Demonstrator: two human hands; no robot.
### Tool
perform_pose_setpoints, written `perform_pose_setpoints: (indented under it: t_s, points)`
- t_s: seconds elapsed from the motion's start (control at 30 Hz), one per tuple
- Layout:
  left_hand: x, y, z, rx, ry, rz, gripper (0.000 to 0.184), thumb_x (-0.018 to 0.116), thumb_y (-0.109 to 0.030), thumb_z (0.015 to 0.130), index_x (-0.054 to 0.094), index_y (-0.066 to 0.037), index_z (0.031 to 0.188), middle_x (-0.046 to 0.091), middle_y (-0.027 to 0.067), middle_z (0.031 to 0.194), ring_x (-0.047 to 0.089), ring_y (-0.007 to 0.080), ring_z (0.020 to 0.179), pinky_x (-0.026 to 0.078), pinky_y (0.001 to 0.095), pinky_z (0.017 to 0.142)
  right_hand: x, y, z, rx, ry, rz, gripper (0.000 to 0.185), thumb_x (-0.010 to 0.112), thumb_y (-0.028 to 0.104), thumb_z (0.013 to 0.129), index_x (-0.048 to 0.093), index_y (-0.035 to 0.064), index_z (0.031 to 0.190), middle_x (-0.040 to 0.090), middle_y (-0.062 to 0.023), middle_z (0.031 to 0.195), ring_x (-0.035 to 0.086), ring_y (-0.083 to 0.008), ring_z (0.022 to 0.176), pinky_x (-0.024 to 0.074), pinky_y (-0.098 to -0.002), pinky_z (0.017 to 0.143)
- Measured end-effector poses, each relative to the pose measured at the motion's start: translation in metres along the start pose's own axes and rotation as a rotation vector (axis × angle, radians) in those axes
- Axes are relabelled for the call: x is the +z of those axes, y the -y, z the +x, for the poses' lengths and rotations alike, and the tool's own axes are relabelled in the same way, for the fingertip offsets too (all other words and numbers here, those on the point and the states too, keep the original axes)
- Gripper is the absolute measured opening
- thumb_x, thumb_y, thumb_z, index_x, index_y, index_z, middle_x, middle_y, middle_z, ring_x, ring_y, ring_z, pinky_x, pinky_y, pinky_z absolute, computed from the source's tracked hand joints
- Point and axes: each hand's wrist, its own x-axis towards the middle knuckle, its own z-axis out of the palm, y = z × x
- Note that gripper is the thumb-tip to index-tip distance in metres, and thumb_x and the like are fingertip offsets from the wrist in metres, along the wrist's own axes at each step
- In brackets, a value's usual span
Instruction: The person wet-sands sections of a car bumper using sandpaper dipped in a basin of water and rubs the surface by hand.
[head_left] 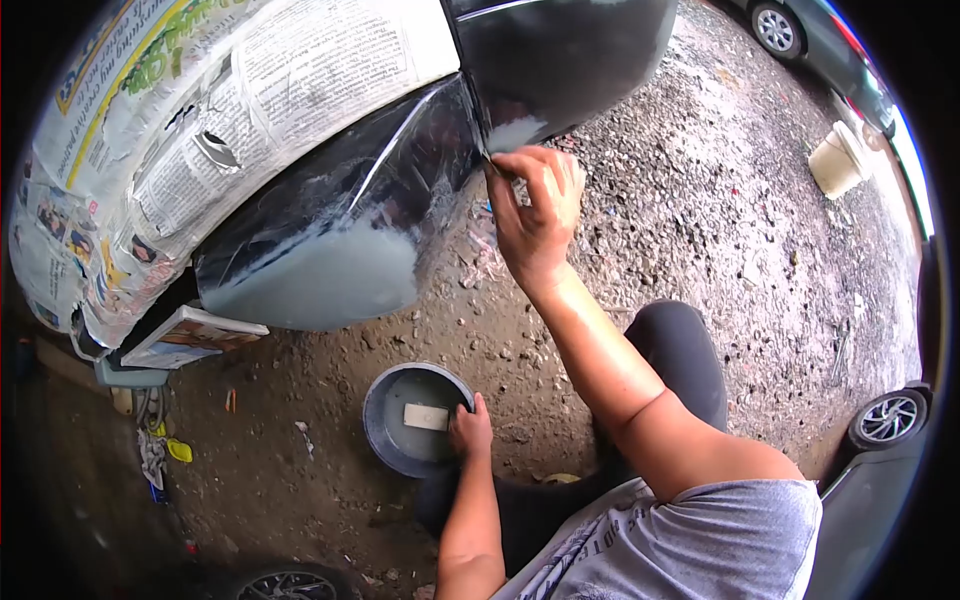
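From the left, newspaper sheets (330, 80) cover the bodywork up and to the left of the basin in your view; they look thin and would likely tear, more so when damp. Above the basin is a glossy dark body panel (400, 165), with a dull grey patch (330, 275) along its lower part. I'd judge the panel stiff and firmly mounted, the patch chalky, perhaps slick where wet. The dark grey basin (385, 448) stands on the ground; what looks like cloudy water inside would add weight and slop if tipped, so its rim is the place to grip. In the basin, towards its right side, sits a pale rectangular block (426, 416), probably light and slippery when wet, best taken across its long sides. Your left hand (470, 428) is clamped on the basin's right rim. Up and right of the basin, your right hand (545, 205) has thumb and fingertips close together at the panel's edge, beside the seam with a neighbouring dark panel (570, 70); whether they pinch anything, you cannot tell from here. Far right of the basin, a white bucket (840, 165) stands on gravel (710, 170).
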Motion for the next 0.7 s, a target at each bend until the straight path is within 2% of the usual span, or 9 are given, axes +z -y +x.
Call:
perform_pose_setpoints:
  t_s: [0.1,0.27,0.47,0.57,0.7]
  points:
    - [0.005,0.004,0.003,0.014,-0.011,-0.001,0.064,0.047,-0.063,0.092,0.067,-0.003,0.102,0.069,0.0259,0.103,0.065,0.0448,0.097,0.05,0.0552,0.085,0.01,-0.006,-0.005,-0.005,-0.023,-0.029,0.028,0.074,0.004,0.07,0.063,0.0121,0.094,0.062,-0.0029,0.092,0.057,-0.0252,0.088,0.0401,-0.0395,0.077]
    - [0.008,0.005,0.004,0.005,-0.027,0.019,0.063,0.048,-0.062,0.093,0.067,-0.003,0.102,0.069,0.0254,0.103,0.065,0.0441,0.099,0.05,0.0544,0.086,0.023,-0.035,-0.049,0.032,0.086,-0.05,0.029,0.073,0.002,0.07,0.063,0.0109,0.095,0.063,-0.0044,0.091,0.058,-0.0255,0.088,0.0413,-0.0386,0.078]
    - [0.01,0.004,0.006,0.008,-0.023,0.016,0.062,0.048,-0.061,0.093,0.067,-0.002,0.102,0.069,0.0249,0.103,0.065,0.044,0.099,0.05,0.0539,0.087,0.019,-0.016,-0.017,-0.016,-0.024,0.096,0.029,0.072,-0.003,0.07,0.063,0.0064,0.096,0.064,-0.0082,0.091,0.06,-0.0273,0.084,0.0452,-0.0377,0.075]
    - [0.007,0.003,0.005,0.001,-0.018,0.034,0.062,0.047,-0.061,0.093,0.067,-0.003,0.102,0.069,0.025,0.103,0.065,0.0446,0.098,0.05,0.0543,0.086,0.022,-0.028,-0.033,0.0,0.034,0.088,0.028,0.071,-0.005,0.07,0.063,0.0043,0.095,0.064,-0.0095,0.089,0.061,-0.0285,0.082,0.0481,-0.0388,0.074]
    - [0.005,0.0,0.004,-0.02,-0.001,0.024,0.062,0.047,-0.061,0.093,0.067,-0.003,0.101,0.069,0.0251,0.102,0.065,0.0454,0.097,0.051,0.0547,0.084,0.011,-0.014,-0.011,-0.003,0.032,0.115,0.025,0.071,-0.007,0.071,0.063,0.0037,0.093,0.064,-0.0101,0.089,0.062,-0.0288,0.081,0.0496,-0.0377,0.074]
